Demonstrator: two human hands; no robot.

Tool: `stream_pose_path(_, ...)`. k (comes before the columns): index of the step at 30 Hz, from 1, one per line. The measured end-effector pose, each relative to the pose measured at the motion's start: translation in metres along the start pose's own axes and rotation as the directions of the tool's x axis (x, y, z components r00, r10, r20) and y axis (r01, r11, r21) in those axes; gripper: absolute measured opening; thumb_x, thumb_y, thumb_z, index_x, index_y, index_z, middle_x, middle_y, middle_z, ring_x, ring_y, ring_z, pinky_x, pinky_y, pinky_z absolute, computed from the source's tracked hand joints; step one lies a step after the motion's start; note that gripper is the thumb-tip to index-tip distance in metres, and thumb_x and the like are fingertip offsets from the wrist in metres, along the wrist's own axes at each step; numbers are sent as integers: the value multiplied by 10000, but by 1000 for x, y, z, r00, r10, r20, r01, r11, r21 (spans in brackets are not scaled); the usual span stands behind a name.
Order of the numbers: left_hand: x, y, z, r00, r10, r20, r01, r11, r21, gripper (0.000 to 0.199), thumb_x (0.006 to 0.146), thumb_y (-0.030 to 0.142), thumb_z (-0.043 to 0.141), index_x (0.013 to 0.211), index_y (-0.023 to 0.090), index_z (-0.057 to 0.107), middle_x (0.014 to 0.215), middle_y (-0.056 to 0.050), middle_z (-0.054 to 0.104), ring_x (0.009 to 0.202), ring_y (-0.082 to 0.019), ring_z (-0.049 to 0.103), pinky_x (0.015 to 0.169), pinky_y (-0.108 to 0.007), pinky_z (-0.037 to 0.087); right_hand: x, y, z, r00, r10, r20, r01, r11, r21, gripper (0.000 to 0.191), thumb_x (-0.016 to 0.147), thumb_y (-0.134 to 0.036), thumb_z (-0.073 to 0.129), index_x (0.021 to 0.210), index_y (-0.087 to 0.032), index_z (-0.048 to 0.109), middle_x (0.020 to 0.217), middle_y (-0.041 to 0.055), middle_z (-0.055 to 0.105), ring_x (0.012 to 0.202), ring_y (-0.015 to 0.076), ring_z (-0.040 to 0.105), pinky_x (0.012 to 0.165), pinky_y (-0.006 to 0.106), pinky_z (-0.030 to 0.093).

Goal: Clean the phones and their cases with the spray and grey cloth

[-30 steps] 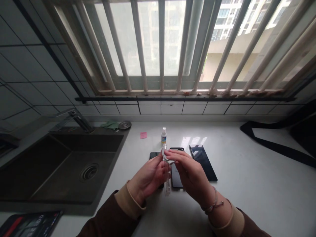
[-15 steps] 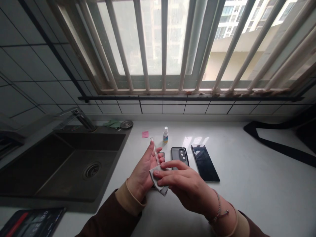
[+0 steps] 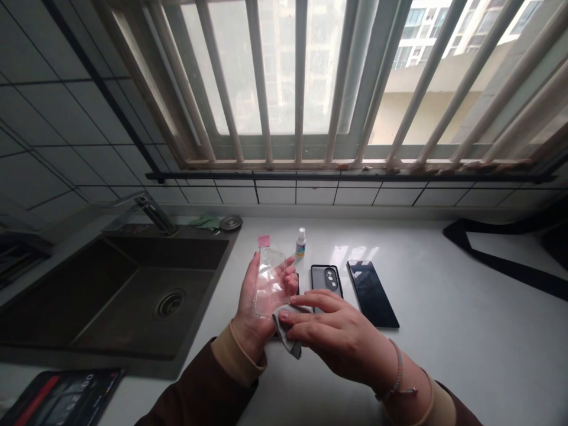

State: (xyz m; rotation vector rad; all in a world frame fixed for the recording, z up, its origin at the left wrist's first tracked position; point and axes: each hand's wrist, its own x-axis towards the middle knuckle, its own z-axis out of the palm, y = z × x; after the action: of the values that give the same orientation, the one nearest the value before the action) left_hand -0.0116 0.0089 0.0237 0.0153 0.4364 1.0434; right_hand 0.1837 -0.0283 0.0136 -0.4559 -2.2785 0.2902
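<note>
Right now my left hand [image 3: 256,309] is grasping a clear plastic phone case [image 3: 269,283], thumb along one edge and fingers curled behind it, holding it up above the counter. My right hand [image 3: 339,334] is pressing a grey microfibre cloth [image 3: 284,327] against the case's lower edge, fingers laid flat over it (thin cord bracelet [image 3: 398,376] on that wrist). Just past the case stand a small spray bottle [image 3: 300,244] and a pink sticky note [image 3: 264,240]. To the right, a black-cased phone [image 3: 326,284] and a glossy dark phone [image 3: 371,294] lie on the white counter [image 3: 444,331], and the dark sink [image 3: 110,307] sits to the left.
</note>
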Motion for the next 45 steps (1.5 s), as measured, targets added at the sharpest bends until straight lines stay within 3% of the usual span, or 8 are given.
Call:
stream_pose_path(11,-2,-2,6,976,193,-103,-189,981,47,556,1031,535,548,1223,22,641,892,-116,632,734,-170,643,684,-272,629,-2,-8,4,985,166,-56,-128,899,419,253,1061,-115,549,1224,-224,708,1217,64,809,1104,185,764,964,309,601)
stream_pose_path(18,-2,-11,7,978,200,-54,-194,976,100,565,1020,570,565,1238,55,650,905,-110,647,768,-189,665,713,-298,635,-6,1,7,834,551,28,-490,717,496,315,1109,-353,501,1167,-218,780,936,61,788,783,170,717,736,283,555)
stream_pose_path(22,0,-7,6,959,280,-48,-270,951,149,571,1020,580,562,1199,49,670,911,-117,653,786,-194,675,761,-316,637,-9,16,9,648,761,-47,-631,570,526,392,1079,-508,524,1152,-218,778,962,77,761,843,205,693,758,316,562)
stream_pose_path(25,3,-5,6,909,415,-44,-398,893,209,555,1008,588,583,1166,66,679,919,-107,658,823,-191,683,888,-352,627,-10,26,13,400,916,35,-650,257,715,492,964,-664,633,1092,-210,775,969,82,759,864,230,694,739,335,591)
stream_pose_path(28,7,-9,3,828,560,11,-542,797,267,520,977,621,622,1156,136,676,905,-56,648,863,-182,680,1024,-402,580,-7,27,19,289,932,218,-535,-32,844,562,815,-702,783,1057,-195,773,1013,88,777,917,235,714,794,349,608)
stream_pose_path(35,1,-30,-5,481,792,376,-835,284,471,608,850,614,799,1316,270,615,957,-4,626,895,-169,631,1193,-495,444,1,11,29,344,833,434,-360,-309,880,441,805,-500,889,1055,-153,782,966,78,778,790,139,710,717,226,594)
stream_pose_path(41,-12,-33,17,482,874,65,-762,381,523,278,973,286,690,1247,307,649,905,2,629,849,-144,654,1112,-369,511,0,10,30,403,789,464,-284,-375,883,340,861,-407,869,1024,-119,788,931,76,763,759,110,699,667,161,590)
stream_pose_path(45,-4,-19,14,447,892,69,-786,355,507,259,984,355,699,1231,292,652,892,16,628,858,-128,655,1109,-348,501,-2,9,27,476,728,494,-300,-393,869,294,895,-398,842,1004,-132,780,828,34,715,688,93,657,618,155,559)
